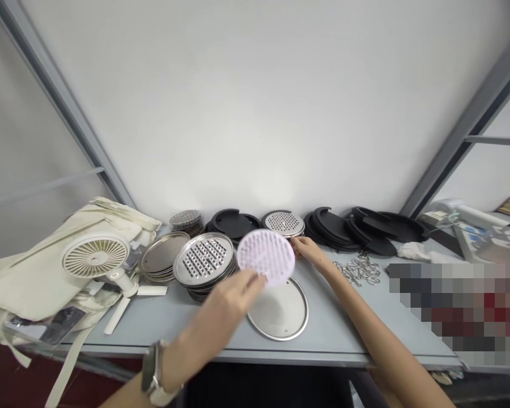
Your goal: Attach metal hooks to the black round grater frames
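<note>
My left hand (238, 289), with a watch on its wrist, pinches the lower edge of a pale lilac perforated disc (267, 252), raised over the table. Beneath that disc a plain round metal plate (280, 311) lies flat, partly covered by it. My right hand (306, 249) has its fingers closed at the front edge of a metal grater disc (284, 222), which rests on a black round piece farther back. Just left of the lilac disc stands a stack topped by a metal grater disc with raised teeth (204, 259).
Plain metal plates (164, 253), a small fan (96, 258) and cream fabric (34, 272) are at the left. Black round holders (334, 226) line the back. Metal rings (361, 269) lie right of my right hand. The table's front edge (276, 357) runs below.
</note>
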Demonstrator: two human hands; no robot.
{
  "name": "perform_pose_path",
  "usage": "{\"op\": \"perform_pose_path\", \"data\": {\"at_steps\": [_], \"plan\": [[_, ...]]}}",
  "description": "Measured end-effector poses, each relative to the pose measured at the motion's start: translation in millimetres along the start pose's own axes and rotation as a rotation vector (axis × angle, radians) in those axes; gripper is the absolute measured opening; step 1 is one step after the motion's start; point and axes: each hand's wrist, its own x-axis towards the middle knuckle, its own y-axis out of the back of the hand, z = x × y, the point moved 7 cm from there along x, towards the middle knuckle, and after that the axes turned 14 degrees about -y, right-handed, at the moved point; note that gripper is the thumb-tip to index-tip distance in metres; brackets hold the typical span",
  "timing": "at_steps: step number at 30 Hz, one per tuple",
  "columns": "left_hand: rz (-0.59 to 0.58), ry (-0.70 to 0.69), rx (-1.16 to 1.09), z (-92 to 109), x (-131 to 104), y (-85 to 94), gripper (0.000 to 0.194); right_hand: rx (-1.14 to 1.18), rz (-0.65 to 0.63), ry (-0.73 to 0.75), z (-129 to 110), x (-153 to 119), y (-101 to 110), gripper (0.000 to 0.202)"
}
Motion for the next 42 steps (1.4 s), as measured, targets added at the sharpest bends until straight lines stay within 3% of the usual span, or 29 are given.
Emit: {"op": "perform_pose_path", "data": {"at_steps": [3,6,14,19,30,36,42], "plan": [[-0.160,-0.039,-0.090,23.8,-19.1,-47.6,0.039,0.000,0.003,-0.014,1.1,3.3,-0.5,0.035],[-0.199,-0.001,-0.137,29.2,-31.2,-67.2,0.041,-0.006,0.003,-0.027,1.7,5.7,-1.0,0.036],[-0.204,0.054,-0.265,35.0,-29.1,-63.1,0.046,-0.043,0.003,0.016,-1.1,-1.3,-0.1,0.037],[-0.168,0.105,-0.301,34.6,-29.8,-70.7,0.045,-0.129,-0.033,0.054,-2.2,2.8,-7.2,0.039],[-0.105,0.197,-0.303,25.0,-44.6,-86.4,0.043,-0.392,-0.321,0.303,-17.3,-43.6,-65.9,0.033],[-0.137,0.225,-0.303,19.3,-42.9,-84.0,0.043,-0.462,-0.451,0.334,-17.9,-50.6,-72.4,0.036],[-0.162,0.213,-0.277,16.6,-43.5,-81.8,0.044,-0.481,-0.472,0.354,-18.4,-51.4,-73.3,0.038]]}}
